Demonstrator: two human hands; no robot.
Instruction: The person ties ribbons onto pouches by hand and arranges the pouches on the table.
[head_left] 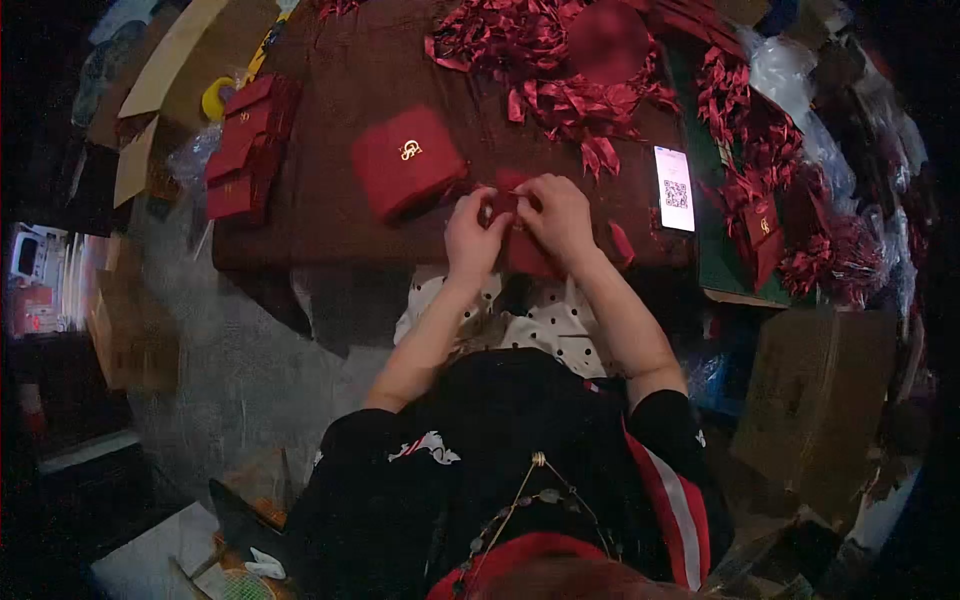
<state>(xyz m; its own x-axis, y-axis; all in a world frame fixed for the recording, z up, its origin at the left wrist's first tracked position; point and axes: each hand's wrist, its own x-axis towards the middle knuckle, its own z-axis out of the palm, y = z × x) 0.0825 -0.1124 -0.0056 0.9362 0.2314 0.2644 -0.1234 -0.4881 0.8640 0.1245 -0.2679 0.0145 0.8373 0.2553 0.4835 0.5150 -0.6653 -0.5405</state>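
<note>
Close together at the near edge of the table are my left hand (pixel 474 232) and my right hand (pixel 558 215), both with fingers pinched over a small red gift bag (pixel 532 256). The thumb and forefinger of each hand meet at the bag's upper part. Exactly what the fingertips grip, cloth or ribbon, is too small to make out. Just left of my hands lies a red stack (pixel 400 172) with a gold emblem on top. Beyond my right hand spreads a heap of shiny red ribbons (pixel 500 50).
Red bags with gold marks (pixel 250 140) overlap at the table's left edge. A phone (pixel 675 190) showing a QR code lies to the right. More ribboned red bags (pixel 760 235) rest on a green surface (pixel 722 262). Cardboard boxes (pixel 815 400) stand around the brown-covered table (pixel 330 110).
</note>
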